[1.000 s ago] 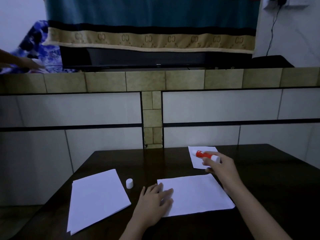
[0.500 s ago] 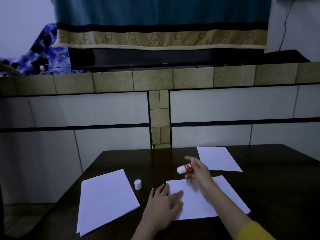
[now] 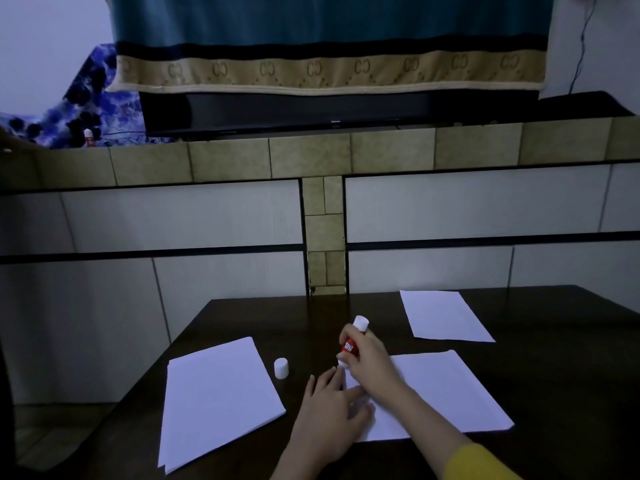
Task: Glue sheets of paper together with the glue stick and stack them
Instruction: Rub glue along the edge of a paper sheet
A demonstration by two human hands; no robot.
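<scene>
While the right hand (image 3: 372, 358) grips the red glue stick (image 3: 352, 342) upright, tip down at the near-left corner of the flat sheet (image 3: 446, 393) at the desk's (image 3: 571, 375) middle, the gluing step seems just starting; next likely comes a steady stroke across thin, smooth paper. Left hand (image 3: 332, 417) presses it flat, fingers straight, with a white cap (image 3: 281, 368) and paper stack (image 3: 218, 396) just left, another sheet (image 3: 443, 315) farther back
</scene>
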